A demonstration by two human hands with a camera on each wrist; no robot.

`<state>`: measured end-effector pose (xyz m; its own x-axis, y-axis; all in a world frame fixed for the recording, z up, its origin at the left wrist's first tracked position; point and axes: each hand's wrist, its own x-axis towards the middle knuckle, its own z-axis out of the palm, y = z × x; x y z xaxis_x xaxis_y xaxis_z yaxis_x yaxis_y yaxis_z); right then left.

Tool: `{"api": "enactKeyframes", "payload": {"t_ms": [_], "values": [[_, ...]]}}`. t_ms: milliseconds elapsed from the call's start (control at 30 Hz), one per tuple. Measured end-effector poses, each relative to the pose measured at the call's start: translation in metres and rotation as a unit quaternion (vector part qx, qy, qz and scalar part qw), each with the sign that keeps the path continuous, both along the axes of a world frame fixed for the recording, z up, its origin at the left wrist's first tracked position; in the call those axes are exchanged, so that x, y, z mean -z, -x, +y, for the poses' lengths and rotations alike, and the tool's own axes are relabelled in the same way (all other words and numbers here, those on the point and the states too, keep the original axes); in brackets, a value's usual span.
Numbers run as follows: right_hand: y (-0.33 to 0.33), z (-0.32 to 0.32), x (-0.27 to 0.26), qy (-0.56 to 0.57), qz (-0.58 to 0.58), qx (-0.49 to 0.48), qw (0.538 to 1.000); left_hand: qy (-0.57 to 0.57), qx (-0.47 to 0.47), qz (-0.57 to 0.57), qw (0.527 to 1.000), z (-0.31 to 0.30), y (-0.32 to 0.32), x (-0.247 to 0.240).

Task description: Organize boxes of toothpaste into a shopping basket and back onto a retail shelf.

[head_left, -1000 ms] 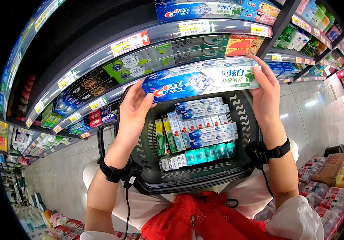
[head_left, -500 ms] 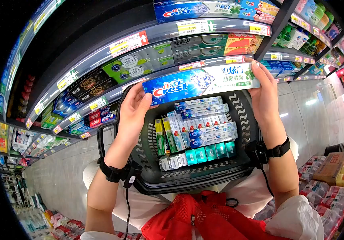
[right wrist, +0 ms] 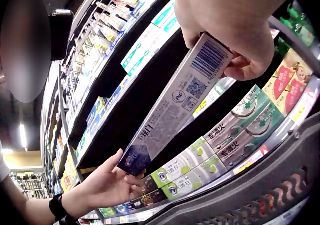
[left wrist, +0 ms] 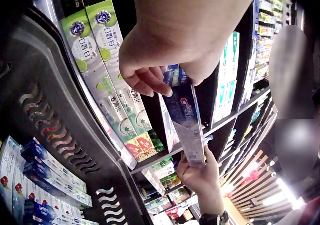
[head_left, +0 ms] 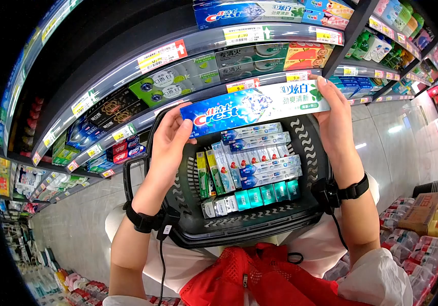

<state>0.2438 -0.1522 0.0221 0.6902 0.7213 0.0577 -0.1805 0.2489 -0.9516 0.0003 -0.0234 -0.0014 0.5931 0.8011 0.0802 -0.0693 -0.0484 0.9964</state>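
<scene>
Both hands hold a long Crest toothpaste box [head_left: 254, 108] by its two ends, above the far side of a black shopping basket [head_left: 311, 140]. Its blue end is pinched between the thumb and fingers of my left hand [head_left: 170, 137]. The white-and-green end sits in the grip of my right hand [head_left: 335, 117]. In the head view the printed front faces up toward me. From the right wrist, the box's back [right wrist: 172, 102] shows a barcode and small print. Inside the basket lie rows of toothpaste boxes [head_left: 270, 171] and several teal boxes [head_left: 267, 195] along the near side.
Ahead stands a shelf [head_left: 203, 38] with price tags and stacked toothpaste boxes [head_left: 175, 84]. Another Crest box [head_left: 249, 14] lies on the tier above. Shrink-wrapped packs [head_left: 423, 250] and a cardboard carton [head_left: 420, 213] stand on the floor at the right.
The box has tilted so that its front faces up more fully and its top side no longer shows. It has also dropped slightly toward me. Both hands keep their grip.
</scene>
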Motion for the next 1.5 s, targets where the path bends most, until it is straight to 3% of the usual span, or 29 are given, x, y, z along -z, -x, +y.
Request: {"api": "enactKeyframes", "payload": {"t_ms": [700,1100,1500], "values": [[0.0019,-0.0020,-0.0026,-0.094,-0.023,-0.014,0.995,-0.020,-0.004,0.010,1.000,0.0029,-0.0014,0.0015],[0.0012,-0.0005,-0.0026,-0.055,0.007,0.012,0.998,0.003,0.037,0.031,0.999,0.0046,0.0035,0.0028],[-0.0011,0.0005,0.0025,-0.006,0.002,0.018,1.000,0.044,0.012,0.007,0.999,0.0011,0.0013,-0.0008]]}}
